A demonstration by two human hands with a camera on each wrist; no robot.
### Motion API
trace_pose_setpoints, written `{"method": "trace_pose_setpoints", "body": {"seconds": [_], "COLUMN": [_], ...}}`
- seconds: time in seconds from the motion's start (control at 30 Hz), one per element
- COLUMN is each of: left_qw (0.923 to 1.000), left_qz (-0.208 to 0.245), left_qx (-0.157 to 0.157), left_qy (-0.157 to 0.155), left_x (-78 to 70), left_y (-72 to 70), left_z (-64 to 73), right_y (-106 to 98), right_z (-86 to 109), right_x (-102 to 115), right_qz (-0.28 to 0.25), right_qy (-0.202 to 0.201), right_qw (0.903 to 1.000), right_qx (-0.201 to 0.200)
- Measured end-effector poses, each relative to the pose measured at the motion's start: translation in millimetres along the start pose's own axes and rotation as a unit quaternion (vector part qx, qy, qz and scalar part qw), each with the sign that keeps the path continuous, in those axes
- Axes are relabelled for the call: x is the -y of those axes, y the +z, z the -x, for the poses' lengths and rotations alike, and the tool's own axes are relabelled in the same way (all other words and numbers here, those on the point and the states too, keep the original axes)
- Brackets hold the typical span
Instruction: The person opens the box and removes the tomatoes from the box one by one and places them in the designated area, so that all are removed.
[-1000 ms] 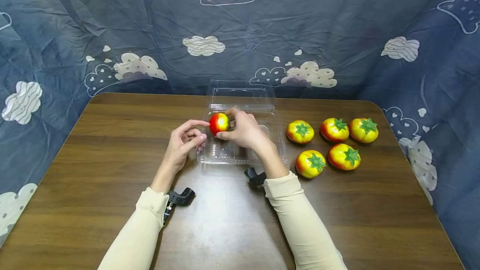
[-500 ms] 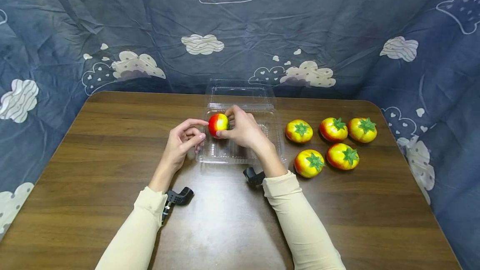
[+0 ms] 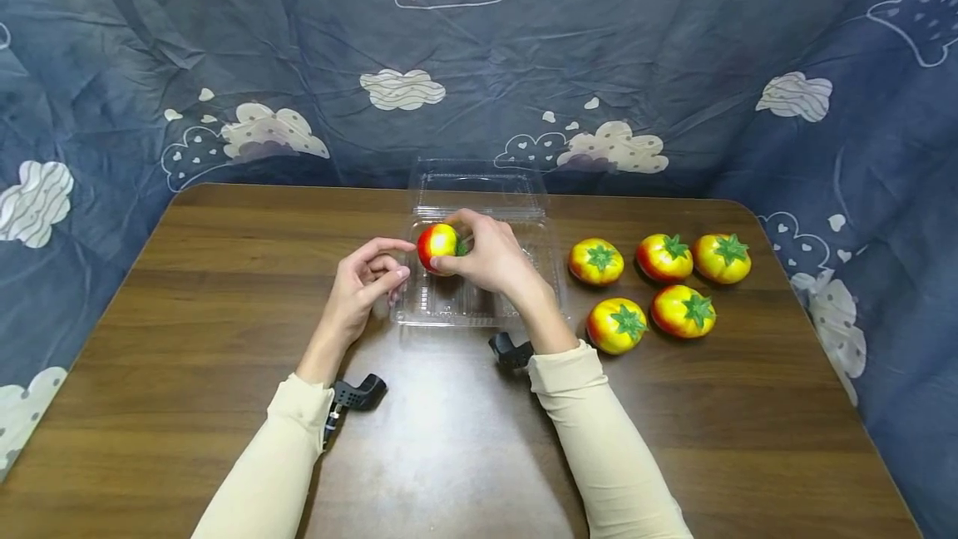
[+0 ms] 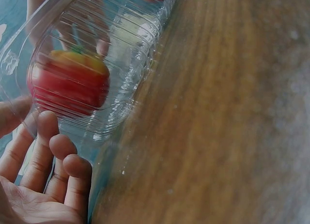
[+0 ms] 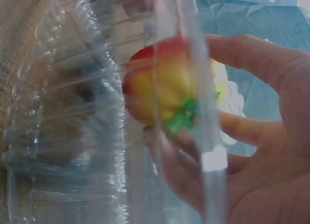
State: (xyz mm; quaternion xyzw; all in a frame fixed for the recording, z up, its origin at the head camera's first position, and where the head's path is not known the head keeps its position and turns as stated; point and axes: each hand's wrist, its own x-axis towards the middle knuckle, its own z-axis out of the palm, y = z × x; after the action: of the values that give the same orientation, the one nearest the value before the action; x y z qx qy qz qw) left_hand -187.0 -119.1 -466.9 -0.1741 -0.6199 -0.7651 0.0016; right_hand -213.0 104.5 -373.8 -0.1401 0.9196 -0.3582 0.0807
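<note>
A red-and-yellow tomato with a green leafy top is at the left end of a clear plastic clamshell container. My right hand holds the tomato from the right, thumb in front and fingers behind. In the right wrist view the green top faces that palm, seen through the clear wall. My left hand is at the container's left side, its index fingertip right at the rim and the other fingers loosely bent. In the left wrist view its fingertips are just outside the ribbed wall, grasping nothing.
Several similar tomatoes lie on the wooden table right of the container. The container's lid stands raised at the table's back edge. Behind hangs a blue cloth with cloud prints. A black wrist mount sits beside each sleeve.
The tomato has turned slightly in my right hand, and more of its green top shows on the right. My left hand stays at the container's left rim.
</note>
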Motion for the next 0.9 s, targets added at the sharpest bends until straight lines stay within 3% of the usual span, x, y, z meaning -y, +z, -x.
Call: {"method": "trace_pose_setpoints", "body": {"seconds": [0.27,0.57,0.9], "left_qw": [1.0000,0.9999,0.9999], "left_qz": [-0.001,0.001,0.002], "left_qx": [-0.003,-0.010,-0.003], "left_qy": [0.001,0.006,0.011], "left_x": [0.2,0.7,2.1], "left_y": [0.0,-0.5,0.0], "left_z": [-0.2,0.3,-0.5], "right_y": [-4,-7,-8], "right_z": [4.6,10.6,13.1], "right_x": [2,6,6], "right_qz": [0.022,0.016,0.003], "right_qy": [-0.008,-0.016,-0.008], "right_qw": [0.9997,0.9992,0.9994], "right_qx": [-0.005,-0.034,-0.034]}}
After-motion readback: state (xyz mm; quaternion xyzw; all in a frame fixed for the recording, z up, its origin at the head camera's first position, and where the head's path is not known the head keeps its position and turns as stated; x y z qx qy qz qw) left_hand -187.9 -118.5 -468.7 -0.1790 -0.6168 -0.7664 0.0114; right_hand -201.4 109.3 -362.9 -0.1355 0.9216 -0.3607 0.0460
